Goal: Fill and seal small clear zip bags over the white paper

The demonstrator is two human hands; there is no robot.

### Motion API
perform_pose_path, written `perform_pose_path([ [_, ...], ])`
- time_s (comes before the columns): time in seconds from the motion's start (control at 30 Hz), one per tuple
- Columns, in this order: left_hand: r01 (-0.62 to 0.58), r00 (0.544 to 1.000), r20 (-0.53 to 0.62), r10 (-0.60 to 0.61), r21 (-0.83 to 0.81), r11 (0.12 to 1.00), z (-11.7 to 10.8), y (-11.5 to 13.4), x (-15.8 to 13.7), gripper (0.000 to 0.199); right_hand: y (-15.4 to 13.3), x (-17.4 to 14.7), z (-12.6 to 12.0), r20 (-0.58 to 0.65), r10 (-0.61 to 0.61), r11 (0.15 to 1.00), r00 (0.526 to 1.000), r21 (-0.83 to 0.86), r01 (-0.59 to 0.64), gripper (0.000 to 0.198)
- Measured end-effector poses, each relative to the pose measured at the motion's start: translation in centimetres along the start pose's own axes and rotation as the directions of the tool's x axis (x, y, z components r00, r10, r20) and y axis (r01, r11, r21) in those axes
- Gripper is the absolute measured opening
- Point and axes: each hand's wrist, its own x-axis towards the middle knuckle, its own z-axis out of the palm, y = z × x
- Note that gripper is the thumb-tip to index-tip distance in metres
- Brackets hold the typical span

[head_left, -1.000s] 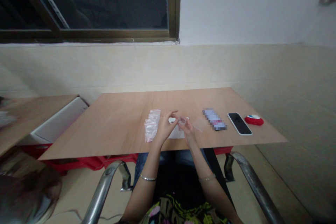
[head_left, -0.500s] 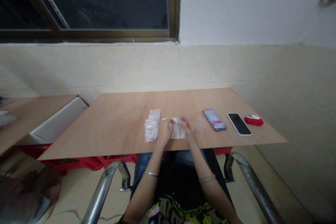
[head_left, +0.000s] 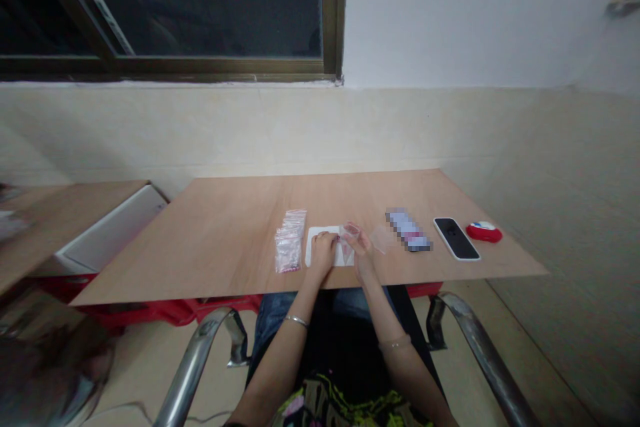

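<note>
My left hand [head_left: 324, 250] rests with curled fingers on a white sheet [head_left: 314, 245] near the front edge of the wooden table [head_left: 230, 240]; whether it pinches anything is too small to tell. My right hand [head_left: 361, 248] is just to its right and holds a small clear plastic bag [head_left: 351, 229] with a pink strip, lifted slightly off the sheet. A pile of small clear bags [head_left: 289, 240] lies left of the sheet.
Right of my hands lie a loose clear bag [head_left: 382, 238], a blurred flat object [head_left: 409, 229], a black phone [head_left: 456, 238] and a red and white object [head_left: 484, 231]. Metal chair arms [head_left: 200, 353] flank my lap. A white box [head_left: 107, 230] sits at left.
My left hand has dropped from beside my right hand down onto the white sheet. My right hand has kept the small bag and barely moved.
</note>
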Motion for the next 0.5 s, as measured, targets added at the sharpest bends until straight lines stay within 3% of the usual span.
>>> perform_pose_path([
  [0.5, -0.004, 0.998, -0.067, 0.003, -0.021, 1.0, -1.9, -0.5, -1.3, 0.024, 0.0, 0.0, 0.0, 0.02, 0.006, 1.0, 1.0, 0.011, -0.006, 0.039],
])
